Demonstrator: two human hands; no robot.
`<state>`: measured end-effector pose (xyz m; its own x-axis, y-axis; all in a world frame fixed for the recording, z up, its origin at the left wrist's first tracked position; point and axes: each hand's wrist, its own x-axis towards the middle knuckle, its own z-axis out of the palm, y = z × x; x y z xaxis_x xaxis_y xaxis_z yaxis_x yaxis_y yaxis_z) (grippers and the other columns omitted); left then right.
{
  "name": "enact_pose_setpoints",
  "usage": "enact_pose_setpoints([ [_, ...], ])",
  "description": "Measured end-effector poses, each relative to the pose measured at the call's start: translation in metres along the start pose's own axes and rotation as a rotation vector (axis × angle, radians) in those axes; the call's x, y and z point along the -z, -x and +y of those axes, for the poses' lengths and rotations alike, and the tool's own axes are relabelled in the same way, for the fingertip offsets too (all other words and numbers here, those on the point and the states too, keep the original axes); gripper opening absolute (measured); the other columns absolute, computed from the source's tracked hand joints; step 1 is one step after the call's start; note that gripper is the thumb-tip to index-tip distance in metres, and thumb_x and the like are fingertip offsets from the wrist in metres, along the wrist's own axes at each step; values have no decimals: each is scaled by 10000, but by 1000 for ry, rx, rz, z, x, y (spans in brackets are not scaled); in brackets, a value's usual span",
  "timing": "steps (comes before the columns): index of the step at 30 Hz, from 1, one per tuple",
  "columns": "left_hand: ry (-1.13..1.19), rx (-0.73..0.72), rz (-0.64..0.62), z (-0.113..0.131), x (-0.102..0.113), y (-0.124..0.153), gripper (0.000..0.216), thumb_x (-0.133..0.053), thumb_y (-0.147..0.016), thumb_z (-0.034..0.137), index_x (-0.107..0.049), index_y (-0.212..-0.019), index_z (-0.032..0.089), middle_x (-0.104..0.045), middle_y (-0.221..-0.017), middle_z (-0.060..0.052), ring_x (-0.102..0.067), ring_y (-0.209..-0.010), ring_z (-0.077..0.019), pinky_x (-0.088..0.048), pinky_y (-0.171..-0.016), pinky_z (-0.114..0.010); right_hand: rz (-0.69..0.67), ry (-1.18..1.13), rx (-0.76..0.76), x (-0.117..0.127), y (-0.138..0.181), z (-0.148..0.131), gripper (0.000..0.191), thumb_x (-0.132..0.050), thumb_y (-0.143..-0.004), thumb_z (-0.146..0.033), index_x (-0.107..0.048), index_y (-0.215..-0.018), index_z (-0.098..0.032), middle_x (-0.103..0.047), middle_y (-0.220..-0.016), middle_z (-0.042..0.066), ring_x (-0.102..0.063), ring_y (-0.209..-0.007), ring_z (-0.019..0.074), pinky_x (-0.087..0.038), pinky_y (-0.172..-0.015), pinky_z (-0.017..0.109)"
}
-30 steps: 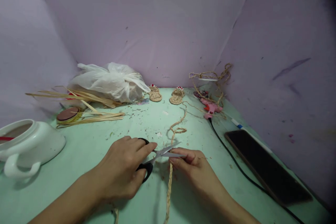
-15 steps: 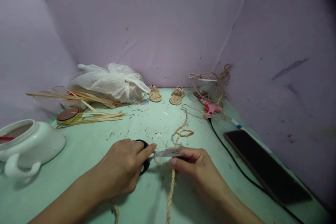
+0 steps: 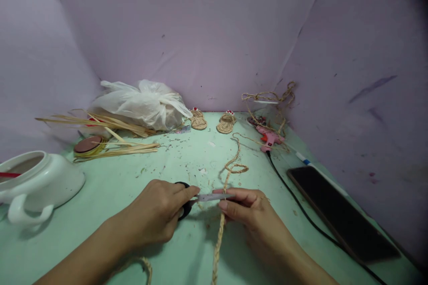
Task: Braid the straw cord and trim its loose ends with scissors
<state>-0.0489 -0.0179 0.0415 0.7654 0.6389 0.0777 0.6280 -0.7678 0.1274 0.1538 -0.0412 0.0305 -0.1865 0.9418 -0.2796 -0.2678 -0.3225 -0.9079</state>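
Low in the middle, my left hand (image 3: pixel 161 211) grips black-handled scissors (image 3: pixel 210 197), whose blades point right toward my other hand. My right hand (image 3: pixel 249 211) pinches a braided straw cord (image 3: pixel 218 245) between thumb and fingers, right beside the blades. The blades lie across the cord close to those fingertips; whether they cut into it cannot be made out. From the pinch, the cord runs down past the near edge of view, and a thinner looped part (image 3: pixel 236 168) lies beyond on the table.
Two small woven sandals (image 3: pixel 226 123) stand at the back. Left are a white plastic bag (image 3: pixel 140 104), straw strips (image 3: pixel 117 150), a round tin (image 3: pixel 87 145) and a white pot (image 3: pixel 63 182). A pink glue gun (image 3: pixel 270 139), its black cable and a phone (image 3: pixel 341 213) lie right.
The scissor blades have come closer together across the cord. Both hands have hardly moved; the whole view has shifted slightly.
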Motion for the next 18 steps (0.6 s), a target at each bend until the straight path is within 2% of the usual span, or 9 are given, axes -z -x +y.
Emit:
enact_pose_setpoints([
  [4,-64,62,31,3,3,0,514,-439,-652,112,-405,-1159,188,-574,-879,-62,-533,-735,-212,-407,-633,-338,-64,74,32,-4,1,-2,109,-650,-592,-155,-722,-672,-160,-573,-522,-22,-452,-498,80,-380,-521,202],
  [6,-135,51,66,4,2,1,546,-440,-640,123,-391,-1182,170,-567,-902,-80,-524,-713,-218,-410,-612,-353,-58,92,33,-5,0,-2,50,-652,-579,-148,-701,-585,-152,-534,-479,-37,-426,-472,69,-355,-491,191],
  [9,-187,6,85,5,-1,1,561,-419,-648,109,-363,-1204,155,-568,-878,-80,-518,-686,-210,-415,-590,-346,-34,107,20,-7,0,-2,64,-650,-558,-132,-661,-497,-143,-524,-461,-40,-422,-461,64,-338,-478,186],
  [18,-337,-11,105,7,-8,1,579,-404,-635,53,-325,-1206,106,-582,-920,-132,-555,-697,-225,-445,-580,-347,-3,92,-11,-3,-1,6,52,-663,-556,-171,-672,-515,-140,-564,-459,-19,-454,-457,78,-358,-498,211],
])
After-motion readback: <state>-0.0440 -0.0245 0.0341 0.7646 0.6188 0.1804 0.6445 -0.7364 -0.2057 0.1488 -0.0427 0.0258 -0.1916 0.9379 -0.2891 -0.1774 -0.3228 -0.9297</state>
